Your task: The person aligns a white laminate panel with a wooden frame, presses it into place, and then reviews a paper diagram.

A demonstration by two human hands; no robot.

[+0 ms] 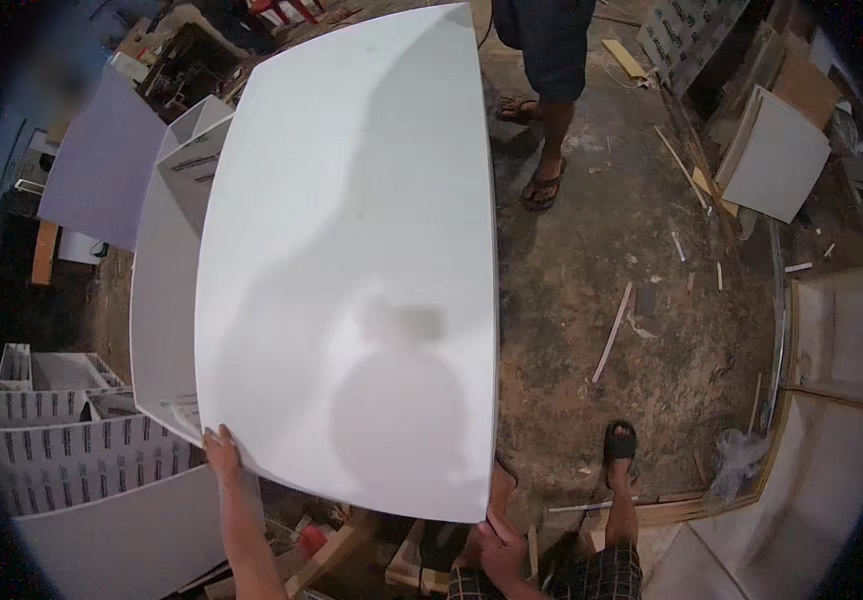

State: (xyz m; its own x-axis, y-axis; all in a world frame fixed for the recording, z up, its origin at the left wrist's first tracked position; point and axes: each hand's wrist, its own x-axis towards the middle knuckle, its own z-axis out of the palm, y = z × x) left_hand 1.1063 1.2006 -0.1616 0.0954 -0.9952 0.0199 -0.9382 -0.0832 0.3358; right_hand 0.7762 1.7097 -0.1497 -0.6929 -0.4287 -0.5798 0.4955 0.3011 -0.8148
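The large white panel (352, 250) is beside the open white box (165, 310), and the left hand (223, 455) touches its near left corner with slightly spread fingers, whose grip I cannot tell, while the right hand (501, 548) holds its near right corner with fingers bent closed.

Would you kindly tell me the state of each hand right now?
Left hand: holding the white panel at its near-left corner.
Right hand: closed on the white panel's near-right corner.
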